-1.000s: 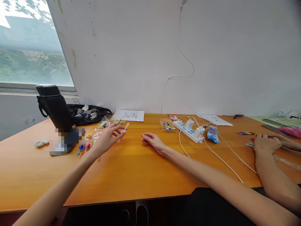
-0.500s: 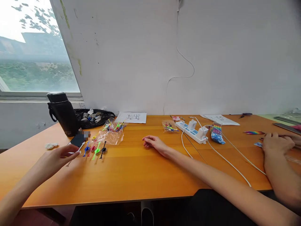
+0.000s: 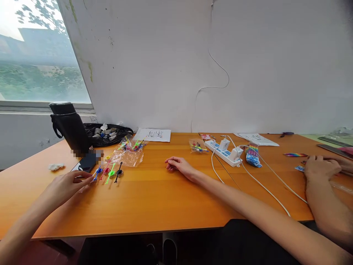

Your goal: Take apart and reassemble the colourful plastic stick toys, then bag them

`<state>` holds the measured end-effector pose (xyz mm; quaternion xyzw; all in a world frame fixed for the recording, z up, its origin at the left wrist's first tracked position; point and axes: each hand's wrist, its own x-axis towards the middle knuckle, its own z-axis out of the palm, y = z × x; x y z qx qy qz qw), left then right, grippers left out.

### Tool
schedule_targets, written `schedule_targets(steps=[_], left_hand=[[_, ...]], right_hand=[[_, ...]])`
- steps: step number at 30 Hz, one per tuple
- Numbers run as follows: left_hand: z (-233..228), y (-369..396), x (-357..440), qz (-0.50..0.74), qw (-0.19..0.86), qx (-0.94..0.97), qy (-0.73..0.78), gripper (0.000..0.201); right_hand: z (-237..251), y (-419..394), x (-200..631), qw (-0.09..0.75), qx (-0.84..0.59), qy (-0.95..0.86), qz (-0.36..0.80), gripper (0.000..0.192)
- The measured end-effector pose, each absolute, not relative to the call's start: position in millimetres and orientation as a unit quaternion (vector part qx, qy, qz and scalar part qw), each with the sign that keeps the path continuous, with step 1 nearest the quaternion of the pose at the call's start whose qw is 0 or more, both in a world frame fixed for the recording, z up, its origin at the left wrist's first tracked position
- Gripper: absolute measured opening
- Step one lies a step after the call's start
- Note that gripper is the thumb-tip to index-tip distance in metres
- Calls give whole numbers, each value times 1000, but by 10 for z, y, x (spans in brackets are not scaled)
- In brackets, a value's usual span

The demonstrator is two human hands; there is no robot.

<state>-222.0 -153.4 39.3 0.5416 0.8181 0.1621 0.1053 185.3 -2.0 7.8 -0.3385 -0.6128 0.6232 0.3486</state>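
Note:
My left hand [image 3: 70, 183] is low over the table's left side, thumb and fingers pinched around a white arrow spinner that is now almost wholly hidden by the hand. Just beyond the fingertips stands a blue arrow spinner [image 3: 98, 170]. To its right, in a row, are a red arrow spinner [image 3: 106, 170], a green arrow spinner [image 3: 110, 173] and a black arrow spinner [image 3: 118, 172]. A yellow piece [image 3: 107, 158] lies behind them. My right hand [image 3: 180, 166] rests on the table with fingers loosely curled in and nothing visible in them.
A dark phone [image 3: 86, 162], black bottle [image 3: 68, 129] and black bag [image 3: 121, 131] of scraps stand behind my left hand. Clear plastic packaging [image 3: 128, 157] lies nearby. Right of my right hand are a power strip [image 3: 227, 157], white cables and another person's hand [image 3: 321, 167].
My left hand has lowered and come closer to the blue spinner; the white spinner, plain to see before, is now mostly covered. My right hand stays put. The view has shifted slightly.

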Motion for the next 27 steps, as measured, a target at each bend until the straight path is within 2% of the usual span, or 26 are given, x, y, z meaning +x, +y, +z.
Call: schedule_targets(steps=[5, 11, 16, 21, 27], left_hand=[[726, -1581, -1982, 188, -9, 539, 821, 36], [1140, -1165, -956, 291, 29, 665, 687, 37], [712, -458, -228, 217, 59, 767, 601, 33], [191, -214, -105, 174, 39, 770, 613, 34], [104, -264, -127, 182, 14, 777, 603, 36]], right_hand=[[71, -1, 1865, 338, -328, -620, 627, 23], [-9, 99, 1902, 341, -340, -631, 608, 20], [-84, 276, 2098, 365, -357, -686, 519, 20], [-112, 383, 2302, 395, -387, -700, 452, 21], [-106, 419, 2261, 381, -422, -704, 427, 19]])
